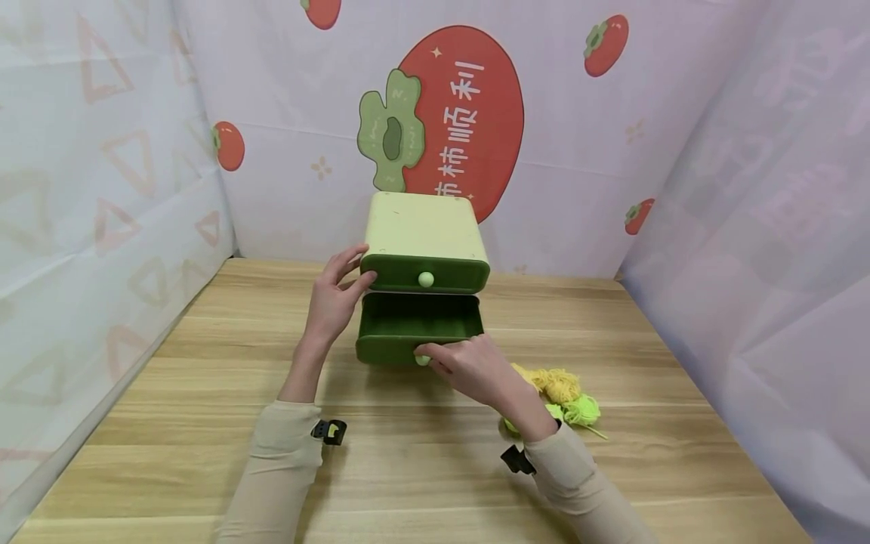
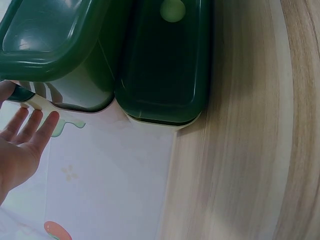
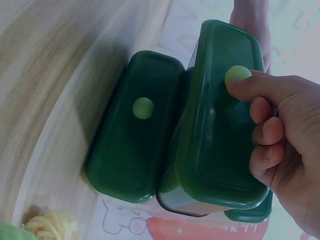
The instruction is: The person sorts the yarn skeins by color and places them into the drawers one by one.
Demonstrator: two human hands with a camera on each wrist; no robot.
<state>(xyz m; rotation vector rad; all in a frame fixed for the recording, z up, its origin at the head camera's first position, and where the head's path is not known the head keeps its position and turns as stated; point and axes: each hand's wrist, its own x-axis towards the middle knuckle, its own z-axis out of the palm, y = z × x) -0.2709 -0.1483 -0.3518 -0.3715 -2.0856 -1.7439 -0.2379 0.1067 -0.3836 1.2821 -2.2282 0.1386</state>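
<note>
A small cream drawer cabinet (image 1: 424, 223) with green drawer fronts stands on the table. My left hand (image 1: 329, 302) rests on its upper left edge, the thumb on the top drawer's front (image 1: 394, 273) and the other fingers, fairly straight, along the side. Below that, the middle drawer (image 1: 387, 350) is pulled out, and the part of its inside that shows holds nothing. Thumb and curled fingers of my right hand (image 1: 484, 372) pinch this drawer's round pale-green knob (image 3: 237, 75). Under it, the bottom drawer (image 3: 131, 155) is closed, as the right wrist view shows.
Beside my right forearm lie small yarn bundles on the wooden table (image 1: 408, 483), yellow yarn (image 1: 561, 386) behind and bright green yarn (image 1: 582, 410) in front, partly hidden by the arm. A printed cloth (image 1: 292, 204) hangs close behind the cabinet.
</note>
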